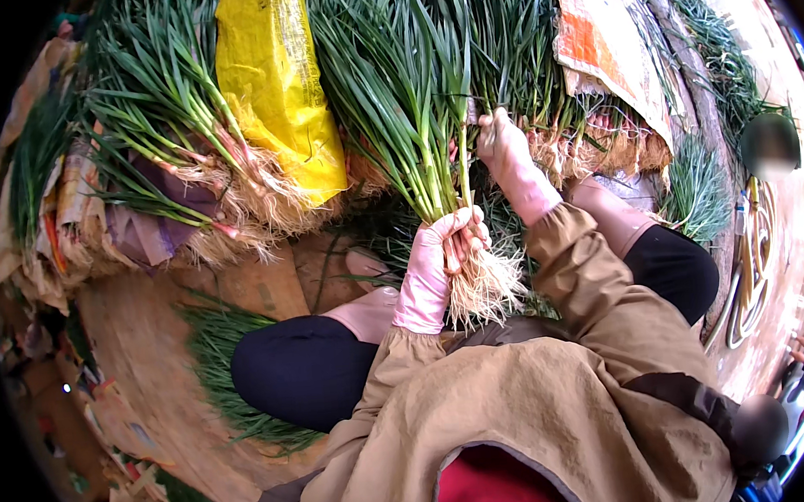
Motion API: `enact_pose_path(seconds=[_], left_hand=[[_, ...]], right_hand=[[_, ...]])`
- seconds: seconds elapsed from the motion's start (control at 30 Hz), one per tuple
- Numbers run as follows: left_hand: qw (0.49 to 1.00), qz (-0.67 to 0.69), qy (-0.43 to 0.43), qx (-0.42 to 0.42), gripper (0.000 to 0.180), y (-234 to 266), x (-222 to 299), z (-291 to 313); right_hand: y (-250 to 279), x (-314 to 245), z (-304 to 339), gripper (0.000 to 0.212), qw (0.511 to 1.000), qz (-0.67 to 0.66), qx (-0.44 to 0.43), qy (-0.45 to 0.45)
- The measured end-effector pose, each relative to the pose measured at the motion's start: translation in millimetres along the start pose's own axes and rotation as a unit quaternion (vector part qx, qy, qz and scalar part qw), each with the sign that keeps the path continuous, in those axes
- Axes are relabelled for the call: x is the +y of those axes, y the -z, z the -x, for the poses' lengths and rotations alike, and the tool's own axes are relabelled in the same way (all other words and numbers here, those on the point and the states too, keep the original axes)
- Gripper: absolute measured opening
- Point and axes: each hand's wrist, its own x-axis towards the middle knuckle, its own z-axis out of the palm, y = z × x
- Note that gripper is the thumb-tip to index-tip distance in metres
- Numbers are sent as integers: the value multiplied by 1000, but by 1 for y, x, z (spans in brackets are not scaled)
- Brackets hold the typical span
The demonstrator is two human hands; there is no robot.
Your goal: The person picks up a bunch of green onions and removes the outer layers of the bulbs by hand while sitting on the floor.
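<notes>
My left hand (435,263) is wrapped round the stems of a bunch of green garlic (429,170), just above its roots. The bunch stands nearly upright, its long flat leaves fanned away from me, its stem bases reddish. Pale, stringy roots (486,282) hang out below my fist. To the right of the stems, and higher, my right hand (507,150) is closed with its fingertips pinched. What lies between those fingertips is too small to make out; a single stalk (464,158) of the bunch rises close beside them.
More green garlic (599,135) lies in a row beyond my hands. A loose pile (228,161) rests at left, beside a yellow plastic sack (284,91). An orange-and-white sack (592,32) covers plants at right. Cut leaves (234,375) lie by my left knee; a coiled hose (753,273) sits far right.
</notes>
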Motion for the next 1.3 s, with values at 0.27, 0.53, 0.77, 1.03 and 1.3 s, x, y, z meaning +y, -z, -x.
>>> enact_pose_path(seconds=[0.27,0.53,0.77,1.03,1.3], left_hand=[[996,-55,41,58,29,25,15,-8],[998,15,-52,-41,41,-28,27,2],[989,-85,-62,105,19,3,18,-8],[998,-34,-7,55,14,-13,16,-5],[968,-208,-38,133,19,-8,14,-3]], right_hand=[[4,-94,88,41,575,-806,-60,131],[-55,31,-14,28,473,-840,-139,-227],[-5,39,64,24,-92,-987,134,-17],[33,39,53,34,-518,-851,69,46],[32,53,50,32,-53,-968,121,-214]])
